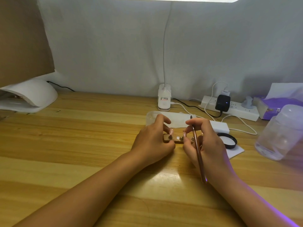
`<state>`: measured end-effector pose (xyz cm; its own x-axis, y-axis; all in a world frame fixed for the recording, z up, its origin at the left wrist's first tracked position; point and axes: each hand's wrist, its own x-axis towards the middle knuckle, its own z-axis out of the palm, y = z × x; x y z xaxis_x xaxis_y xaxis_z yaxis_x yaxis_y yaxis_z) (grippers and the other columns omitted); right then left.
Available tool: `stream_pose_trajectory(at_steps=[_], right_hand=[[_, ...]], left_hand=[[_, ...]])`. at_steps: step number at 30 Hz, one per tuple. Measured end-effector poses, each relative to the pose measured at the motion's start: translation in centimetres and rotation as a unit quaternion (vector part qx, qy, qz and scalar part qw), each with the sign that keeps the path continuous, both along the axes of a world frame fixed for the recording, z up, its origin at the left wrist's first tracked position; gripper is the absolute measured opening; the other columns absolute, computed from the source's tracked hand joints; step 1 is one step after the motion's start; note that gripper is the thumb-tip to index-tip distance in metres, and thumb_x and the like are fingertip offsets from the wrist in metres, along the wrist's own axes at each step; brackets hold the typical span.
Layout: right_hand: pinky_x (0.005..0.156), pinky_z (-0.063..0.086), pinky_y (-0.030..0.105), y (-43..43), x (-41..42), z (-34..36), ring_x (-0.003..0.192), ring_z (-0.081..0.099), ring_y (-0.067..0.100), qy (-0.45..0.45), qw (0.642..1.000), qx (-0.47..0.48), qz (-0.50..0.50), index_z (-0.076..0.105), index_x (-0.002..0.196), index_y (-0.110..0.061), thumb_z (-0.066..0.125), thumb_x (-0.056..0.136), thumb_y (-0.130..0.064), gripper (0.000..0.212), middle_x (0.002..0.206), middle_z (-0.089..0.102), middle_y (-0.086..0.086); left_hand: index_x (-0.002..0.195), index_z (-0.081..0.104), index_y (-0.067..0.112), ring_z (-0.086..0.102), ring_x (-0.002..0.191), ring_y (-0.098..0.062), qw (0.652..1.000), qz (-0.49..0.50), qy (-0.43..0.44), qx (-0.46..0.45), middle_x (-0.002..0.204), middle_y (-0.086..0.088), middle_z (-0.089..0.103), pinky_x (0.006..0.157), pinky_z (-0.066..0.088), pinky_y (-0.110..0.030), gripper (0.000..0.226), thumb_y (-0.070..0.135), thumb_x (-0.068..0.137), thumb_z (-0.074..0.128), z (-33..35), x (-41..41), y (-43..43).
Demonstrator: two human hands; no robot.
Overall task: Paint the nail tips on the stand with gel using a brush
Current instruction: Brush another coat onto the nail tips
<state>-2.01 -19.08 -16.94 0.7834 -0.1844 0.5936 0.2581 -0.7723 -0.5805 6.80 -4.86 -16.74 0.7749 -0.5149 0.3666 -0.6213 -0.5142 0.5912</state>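
Holding: the right hand curled around the brush, bristle end up and away from the work.
Left hand: fingers bent, pinching the left end of the stand.
Stand: lay flat on the tabletop between both hands.
Nail tips: two pink ones showed on their pegs; others were hidden.
Progress: seemingly between strokes, stand being adjusted; painted count unclear.
Gel pot: open, just right of the hand.
Room: jar and cables crowded the right; the left lay freer, toward the nail lamp.
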Motion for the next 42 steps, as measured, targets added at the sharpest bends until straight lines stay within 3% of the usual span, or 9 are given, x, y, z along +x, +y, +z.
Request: stream_pose_trajectory(at_steps=[3,7,19,26,31,36,39,42], right_hand=[[0.066,0.055,0.034,-0.03,-0.04,0.02,0.067,0.061,0.005,0.019,1.000,-0.007,-0.004,0.045,0.123,-0.027,0.068,0.087,-0.013,0.046,0.101,0.058,-0.014],[0.070,0.056,0.037,-0.06,-0.11,0.04,0.075,0.064,0.007,0.035,0.999,-0.011,-0.005,0.045,0.125,-0.027,0.067,0.088,-0.014,0.045,0.102,0.059,-0.014],[0.067,0.052,0.024,-0.24,-0.09,-0.10,0.079,0.060,0.003,0.055,0.998,-0.019,0.000,0.044,0.123,-0.032,0.067,0.088,-0.016,0.044,0.102,0.059,-0.016],[0.071,0.052,0.022,0.00,-0.13,-0.06,0.079,0.061,-0.001,0.028,0.999,-0.016,-0.008,0.045,0.127,-0.031,0.067,0.089,-0.022,0.045,0.114,0.058,-0.016],[0.070,0.053,0.028,0.24,-0.38,0.35,0.080,0.061,0.003,0.002,0.999,0.038,-0.004,0.047,0.125,-0.034,0.049,0.094,-0.052,0.036,0.114,0.056,-0.019],[0.073,0.054,0.033,0.46,-0.27,0.57,0.084,0.060,0.007,-0.006,0.998,0.063,0.010,0.046,0.122,-0.042,0.028,0.091,-0.059,0.040,0.113,0.062,-0.014],[0.065,0.047,0.026,0.46,-0.30,0.47,0.077,0.058,0.005,-0.021,0.996,0.091,-0.001,0.039,0.120,-0.047,0.029,0.091,-0.059,0.032,0.103,0.062,-0.016],[0.054,0.043,0.016,0.32,-0.42,0.35,0.067,0.060,0.005,-0.046,0.994,0.102,-0.010,0.038,0.109,-0.033,0.039,0.095,-0.046,0.019,0.087,0.058,-0.022]], left_hand=[[0.118,0.042,0.031,0.058,0.083,-0.005,1.000,-0.017,-0.007,0.006,0.100,0.016,0.060,0.072,0.049,-0.028,0.050,0.028,0.079,0.072,0.08,-0.07,0.04],[0.113,0.041,0.033,0.052,0.068,0.002,0.999,-0.038,-0.028,0.011,0.100,0.017,0.062,0.059,0.036,-0.020,0.048,0.031,0.077,0.073,-0.06,-0.25,0.04],[0.115,0.041,0.033,0.052,0.074,0.002,0.998,-0.046,-0.035,0.019,0.100,0.016,0.061,0.057,0.034,-0.017,0.050,0.035,0.077,0.073,-0.11,-0.12,-0.06],[0.114,0.039,0.036,0.058,0.085,-0.004,0.998,-0.002,-0.055,0.024,0.097,0.019,0.058,0.067,0.051,-0.025,0.048,0.039,0.079,0.071,-0.18,-0.23,-0.18],[0.120,0.030,0.038,0.060,0.083,-0.008,0.996,0.046,-0.075,0.015,0.097,0.021,0.061,0.067,0.043,-0.029,0.053,0.039,0.083,0.068,-0.46,-0.33,-0.31],[0.130,0.031,0.033,0.056,0.082,-0.006,0.993,0.044,-0.111,0.012,0.112,0.017,0.063,0.065,0.038,-0.024,0.057,0.040,0.086,0.068,-0.37,-0.38,-0.18],[0.121,0.033,0.030,0.051,0.076,-0.006,0.991,0.033,-0.133,-0.009,0.109,0.015,0.054,0.057,0.035,-0.019,0.053,0.038,0.082,0.069,-0.22,-0.58,-0.16],[0.109,0.036,0.026,0.046,0.072,-0.009,0.983,0.077,-0.155,-0.057,0.102,0.009,0.046,0.053,0.033,-0.016,0.048,0.033,0.079,0.072,-0.09,-0.38,0.08]])
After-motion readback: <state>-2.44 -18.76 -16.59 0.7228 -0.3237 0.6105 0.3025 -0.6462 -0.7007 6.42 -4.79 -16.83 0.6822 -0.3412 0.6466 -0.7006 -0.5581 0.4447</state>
